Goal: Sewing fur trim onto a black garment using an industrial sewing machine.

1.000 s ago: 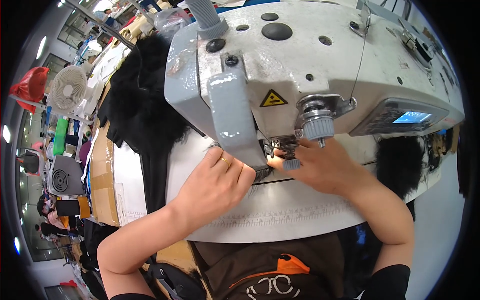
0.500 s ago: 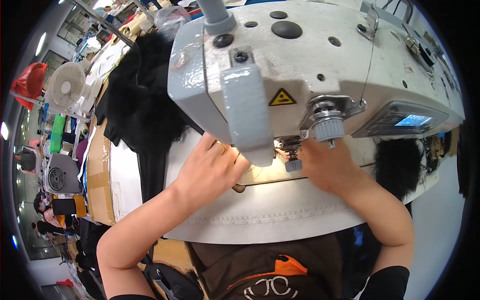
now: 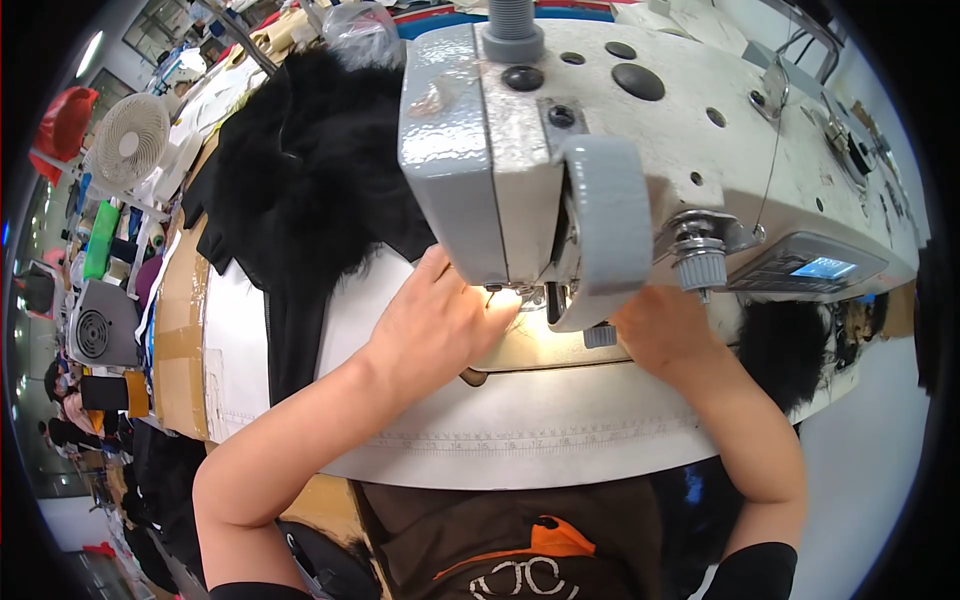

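Note:
My left hand [image 3: 435, 315] rests by the needle area of a pale grey sewing machine [image 3: 745, 170], on the left of its head. Its fingers are bent together, and what they hold, if anything, is hidden. Lamplight falls on the metal plate [image 3: 560, 352] beside the thumb. On the right of the plate, my right hand [image 3: 665, 330] reaches in under the machine arm. The machine hides its fingers. A black furry garment [image 3: 330, 170] lies left of the machine head, and a black fur piece [image 3: 782, 350] lies beyond my right wrist.
A ruler scale runs along the white table's front edge [image 3: 520, 465]. Brown tape [image 3: 180, 330] covers a strip at the left. Further left stand a white fan [image 3: 128, 142] and a grey box-shaped device [image 3: 100, 325]. A clear plastic bag [image 3: 362, 35] lies behind the garment.
The view has shifted, so the machine appears further right and more of the garment shows. My left hand appears slightly further right, nearer the needle; the right hand stays beneath the arm.

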A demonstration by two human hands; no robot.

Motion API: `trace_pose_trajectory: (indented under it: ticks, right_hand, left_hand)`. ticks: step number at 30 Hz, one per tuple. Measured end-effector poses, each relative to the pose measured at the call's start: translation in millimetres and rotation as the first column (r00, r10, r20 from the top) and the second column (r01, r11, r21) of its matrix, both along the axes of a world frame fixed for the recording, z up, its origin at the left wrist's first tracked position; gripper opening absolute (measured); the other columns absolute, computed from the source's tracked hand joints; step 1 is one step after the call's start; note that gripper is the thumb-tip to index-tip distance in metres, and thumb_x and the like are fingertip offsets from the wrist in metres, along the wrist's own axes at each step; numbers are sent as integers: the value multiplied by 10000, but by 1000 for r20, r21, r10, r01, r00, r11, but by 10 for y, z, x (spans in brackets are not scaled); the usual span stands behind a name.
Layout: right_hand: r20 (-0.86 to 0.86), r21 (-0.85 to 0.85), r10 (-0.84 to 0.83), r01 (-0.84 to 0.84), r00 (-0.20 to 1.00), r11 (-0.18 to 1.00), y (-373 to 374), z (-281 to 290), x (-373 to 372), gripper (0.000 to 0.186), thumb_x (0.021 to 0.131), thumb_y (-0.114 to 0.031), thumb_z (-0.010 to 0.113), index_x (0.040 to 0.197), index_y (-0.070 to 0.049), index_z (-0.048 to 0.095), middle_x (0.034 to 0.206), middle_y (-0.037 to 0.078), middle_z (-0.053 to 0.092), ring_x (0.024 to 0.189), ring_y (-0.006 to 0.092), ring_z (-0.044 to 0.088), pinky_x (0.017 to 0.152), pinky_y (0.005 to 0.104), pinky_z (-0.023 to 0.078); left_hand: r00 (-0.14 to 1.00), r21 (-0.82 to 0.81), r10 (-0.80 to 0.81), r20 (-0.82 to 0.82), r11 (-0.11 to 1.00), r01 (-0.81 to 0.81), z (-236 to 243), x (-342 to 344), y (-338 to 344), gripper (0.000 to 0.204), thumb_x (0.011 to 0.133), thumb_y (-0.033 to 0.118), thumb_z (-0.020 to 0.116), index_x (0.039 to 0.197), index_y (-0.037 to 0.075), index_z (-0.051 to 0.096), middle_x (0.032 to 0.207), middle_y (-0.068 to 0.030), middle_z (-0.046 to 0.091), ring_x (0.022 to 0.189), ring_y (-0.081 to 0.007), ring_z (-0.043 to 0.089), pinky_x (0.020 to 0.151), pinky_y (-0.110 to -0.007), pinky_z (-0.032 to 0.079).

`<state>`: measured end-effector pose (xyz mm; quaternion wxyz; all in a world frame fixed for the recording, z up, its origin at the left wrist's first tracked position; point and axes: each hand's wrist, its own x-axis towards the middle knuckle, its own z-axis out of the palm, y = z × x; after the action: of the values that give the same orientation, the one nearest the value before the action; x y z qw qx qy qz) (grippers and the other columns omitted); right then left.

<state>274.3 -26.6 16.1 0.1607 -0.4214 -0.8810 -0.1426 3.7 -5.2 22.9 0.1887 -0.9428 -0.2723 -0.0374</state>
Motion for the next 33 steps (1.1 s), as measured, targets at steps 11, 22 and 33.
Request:
trace_pose_trajectory:
  ticks: [11, 22, 33]
  right_hand:
    - [55, -380, -236, 239, 970, 894, -18, -270, 68, 292, 773, -147, 724, 1061, -163, 771, 1045, 80, 743, 1004, 332, 693, 904, 488, 532]
    - [-158, 92, -10, 25, 987, 995, 135, -297, 98, 189, 805, -204, 763, 982, -207, 698, 810, 70, 693, 624, 304, 693, 479, 448, 549]
    - [-94, -78, -79, 72, 992, 994, 64, -402, 190, 207, 857, -217, 732, 1061, -216, 703, 802, 69, 704, 621, 333, 695, 488, 473, 552]
  left_hand:
    - [998, -89, 48, 44, 995, -44, 25, -20, 46, 53, 852, 180, 659, 802, 193, 644, 740, -1, 613, 889, -188, 574, 807, -335, 373]
    - [999, -45, -1, 48, 999, 3, -68, -41, 154, 50, 849, 171, 670, 803, 184, 657, 812, 3, 648, 957, -188, 573, 814, -337, 372]
    - [999, -53, -7, 40, 999, 9, -32, -48, 105, 79, 828, 162, 686, 771, 187, 637, 746, 6, 623, 946, -195, 558, 807, -333, 374]
